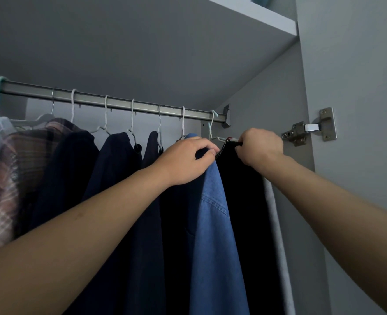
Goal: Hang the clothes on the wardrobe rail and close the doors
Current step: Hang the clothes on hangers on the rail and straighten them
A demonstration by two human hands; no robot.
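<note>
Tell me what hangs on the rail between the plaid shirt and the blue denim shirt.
In the head view, dark navy garments on white hangers hang between the plaid shirt and the blue denim shirt; their exact number is unclear.

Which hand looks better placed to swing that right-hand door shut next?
The right hand, probably. It grips the black garment at the rail's end, right beside the hinge; the left hand sits further inside.

Left hand [185,161] and right hand [259,147] raised, fingers pinched.
</note>
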